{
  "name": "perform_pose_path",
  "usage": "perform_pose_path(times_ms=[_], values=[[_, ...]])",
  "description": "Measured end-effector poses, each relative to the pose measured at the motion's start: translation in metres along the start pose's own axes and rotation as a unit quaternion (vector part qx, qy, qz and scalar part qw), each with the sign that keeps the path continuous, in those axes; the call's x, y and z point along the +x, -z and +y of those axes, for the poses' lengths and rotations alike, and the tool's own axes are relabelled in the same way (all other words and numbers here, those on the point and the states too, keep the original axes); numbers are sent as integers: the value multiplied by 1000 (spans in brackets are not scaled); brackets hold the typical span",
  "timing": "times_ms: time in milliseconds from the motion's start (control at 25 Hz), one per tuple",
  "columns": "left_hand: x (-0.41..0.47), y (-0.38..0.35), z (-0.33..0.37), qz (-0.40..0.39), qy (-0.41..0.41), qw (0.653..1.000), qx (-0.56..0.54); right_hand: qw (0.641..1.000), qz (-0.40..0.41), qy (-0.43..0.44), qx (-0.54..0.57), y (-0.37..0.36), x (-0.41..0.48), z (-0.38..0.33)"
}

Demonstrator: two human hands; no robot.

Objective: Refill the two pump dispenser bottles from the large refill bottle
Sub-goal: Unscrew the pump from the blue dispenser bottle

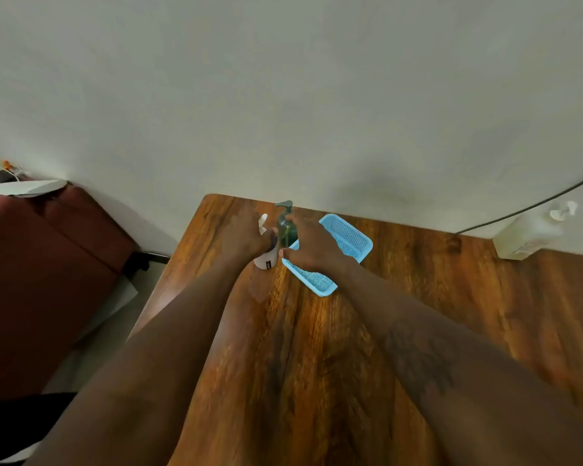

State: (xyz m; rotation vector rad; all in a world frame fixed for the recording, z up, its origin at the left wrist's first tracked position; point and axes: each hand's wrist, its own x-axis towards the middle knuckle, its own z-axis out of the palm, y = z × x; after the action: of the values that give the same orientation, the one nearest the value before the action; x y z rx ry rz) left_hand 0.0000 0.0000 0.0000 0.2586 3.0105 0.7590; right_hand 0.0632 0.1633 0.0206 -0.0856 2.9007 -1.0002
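At the far left corner of the wooden table (350, 331), close to the pale wall (283, 95), both bare arms reach forward to two pump bottles. The left hand (246, 235) is wrapped around the upper part of the white pump bottle (266, 258), fingers curled over it and hiding its neck; only the white nozzle (262, 223) shows above the knuckles and the lower body with a dark label below them. This bottle stands on the table just left of the blue mesh tray (347, 238). The right hand (312, 245) lies beside the green pump bottle (286, 227), fingers bent toward its body and the thumb pointing left near the white bottle; the picture is blurred there, so whether the hand actually grips the green bottle cannot be told. The green bottle stands upright at the tray's near-left end, its dark pump head up close to the wall, though whether it stands inside the tray or just beside it is unclear. The two bottles are just beside each other. Well apart, at the table's far right edge, stands the large pale refill bottle (532, 230), untouched, with a black cable (519, 210) running along the wall above it. A dark red chair (48, 264) sits left of the table.
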Motion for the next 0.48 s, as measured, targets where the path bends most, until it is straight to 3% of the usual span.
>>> perform_pose_path(times_ms=[240,480], values=[[-1,5,7,6,74,997,20,1000,-4,-4,-14,-4,-1,2],[-12,49,43,35,-43,998,21,1000,14,19,13,1,-12,-5]])
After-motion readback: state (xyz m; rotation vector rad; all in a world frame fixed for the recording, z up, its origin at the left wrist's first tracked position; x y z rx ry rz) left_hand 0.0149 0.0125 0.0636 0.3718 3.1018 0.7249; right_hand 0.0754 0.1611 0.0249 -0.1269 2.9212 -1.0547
